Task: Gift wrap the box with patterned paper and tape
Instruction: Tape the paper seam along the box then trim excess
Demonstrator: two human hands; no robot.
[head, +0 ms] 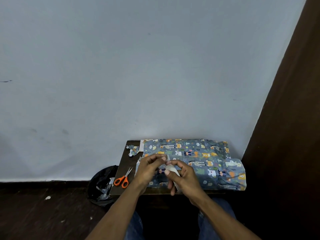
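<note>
The box (199, 158) lies on a small dark table (123, 163), covered in grey-blue paper printed with cartoon animals. Both my hands hover over its near left part. My right hand (183, 175) grips a pale roll of clear tape (172, 170), thumb on top. My left hand (149, 168) pinches the loose end of the tape between thumb and fingertips, just left of the roll. The paper bulges and creases at the box's right end.
Orange-handled scissors (123, 179) lie on the table's left side. Torn paper scraps (133, 150) sit at the far left corner. A black bin bag (102, 186) with scraps stands on the dark floor to the left. A wall is close behind, a brown panel (285, 135) at right.
</note>
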